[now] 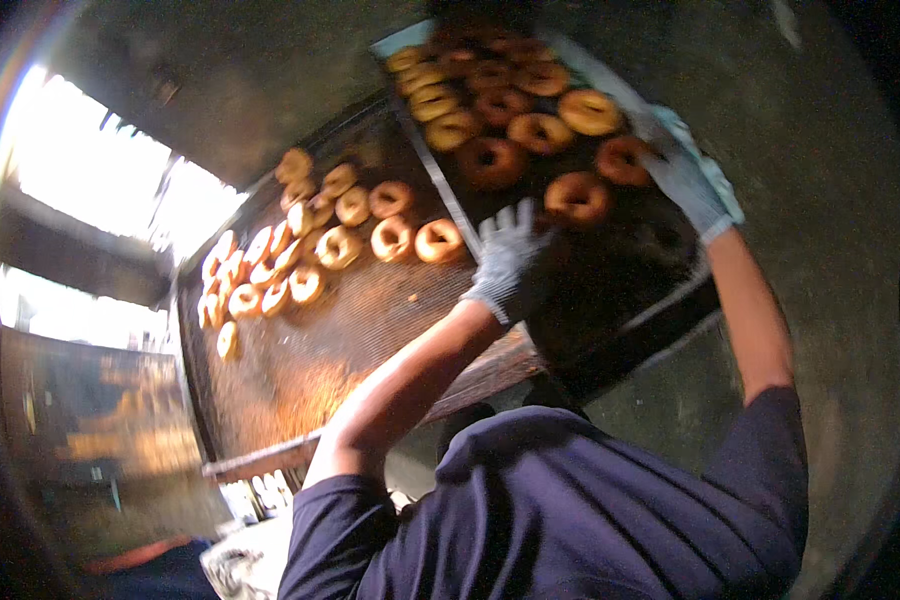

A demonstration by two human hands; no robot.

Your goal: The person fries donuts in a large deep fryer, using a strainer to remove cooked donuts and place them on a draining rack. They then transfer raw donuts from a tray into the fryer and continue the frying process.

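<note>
A dark baking tray (pixel 610 270) with a pale bluish edge carries several rows of browned, ring-shaped breads (pixel 540 132). My right hand (pixel 692 185), in a pale knit glove, grips this tray along its right edge, though blur softens the fingers. Also gloved, my left hand (pixel 510 262) is at the tray's left edge with its fingers spread, close to a ring-shaped bread (pixel 577 198) on the tray. Whether the left palm touches the metal I cannot tell.
Left of the tray is a wide mesh-like surface (pixel 370 320) in a dark frame, with a wooden front edge (pixel 270 458). Many more ring-shaped breads (pixel 338 247) lie scattered over its far and left parts. Bright openings (pixel 90 150) show at the far left. White cloth (pixel 255 560) lies low at left.
</note>
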